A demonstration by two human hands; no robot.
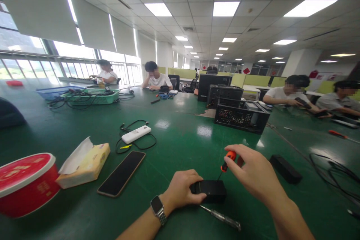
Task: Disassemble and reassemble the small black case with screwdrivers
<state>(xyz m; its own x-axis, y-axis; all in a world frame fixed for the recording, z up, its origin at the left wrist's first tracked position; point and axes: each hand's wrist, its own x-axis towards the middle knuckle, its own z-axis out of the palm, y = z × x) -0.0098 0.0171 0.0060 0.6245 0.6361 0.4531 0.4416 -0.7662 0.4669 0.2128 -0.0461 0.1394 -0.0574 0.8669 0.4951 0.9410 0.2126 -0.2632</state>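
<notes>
A small black box-shaped device lies on the green table in front of me. My left hand, with a watch on its wrist, grips the left end of the device between thumb and fingers. In my right hand is an orange and black screwdriver, pinched by the handle. It stands tilted, and its thin shaft reaches down to the top of the device near the far edge. Just in front of the device lies a second screwdriver with a clear handle. Its tip is close to my left thumb.
Another black block and a coiled black cable lie to the right. Leftward are a phone, a tissue pack, a red tub and a white power strip. An open computer case stands farther back. Several people sit around.
</notes>
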